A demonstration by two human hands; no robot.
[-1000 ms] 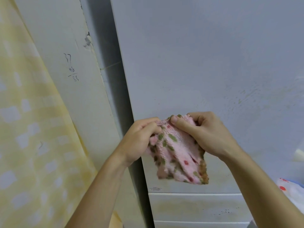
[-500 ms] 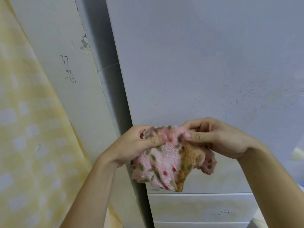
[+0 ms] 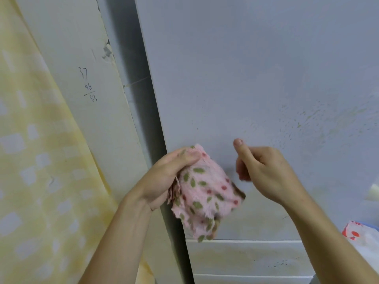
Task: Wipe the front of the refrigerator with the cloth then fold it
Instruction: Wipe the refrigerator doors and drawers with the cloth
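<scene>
The left hand [image 3: 170, 177] grips the bunched cloth [image 3: 205, 193] before the refrigerator [image 3: 246, 78], the right hand [image 3: 264, 173] curls on nothing, so the folding seems to me not finished.

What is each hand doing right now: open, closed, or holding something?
Left hand: closed on the cloth, holding it.
Right hand: closed, fingers curled with the thumb up, holding nothing, apart from the cloth.

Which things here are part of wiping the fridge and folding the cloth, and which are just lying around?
For the job: cloth, gripped by the left hand; refrigerator front; right hand, free.
Just there: yellow curtain; wall with pencilled numbers; plastic bag.
</scene>
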